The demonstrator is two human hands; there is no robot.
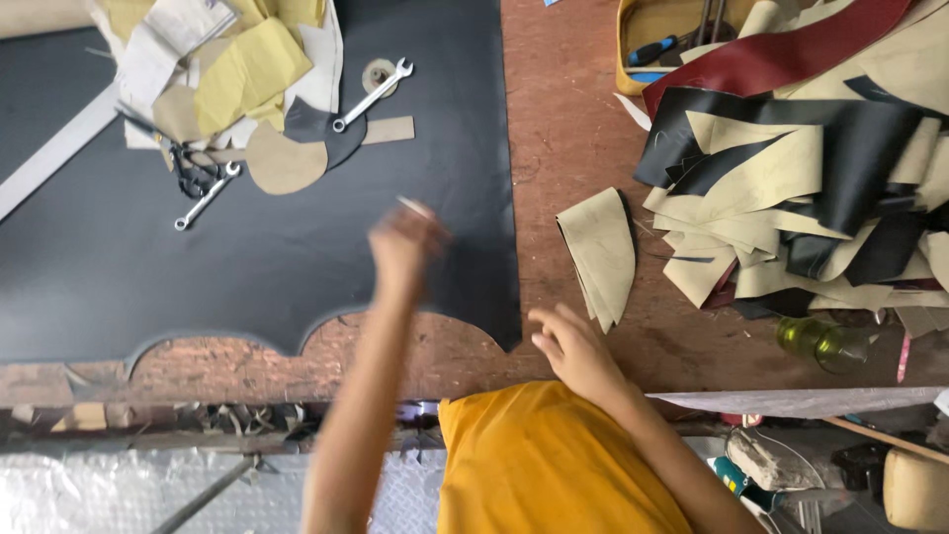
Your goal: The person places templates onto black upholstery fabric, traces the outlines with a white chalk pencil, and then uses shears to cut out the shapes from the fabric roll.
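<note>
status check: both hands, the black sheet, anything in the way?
Left hand over black leather sheet, pinching a thin pen-like tool, blurred. Right hand open on the brown table, beside tan cut pieces. Wrenches and scissors on sheet's far side.

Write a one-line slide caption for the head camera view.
Left hand holds a thin tool over a black leather sheet; right hand rests on the workbench beside a tan cut piece.

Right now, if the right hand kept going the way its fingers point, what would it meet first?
Probably the folded tan leather piece. The right hand rests on the brown table, fingers pointing up and slightly left, just below that piece's tip; depth is unclear.
</note>
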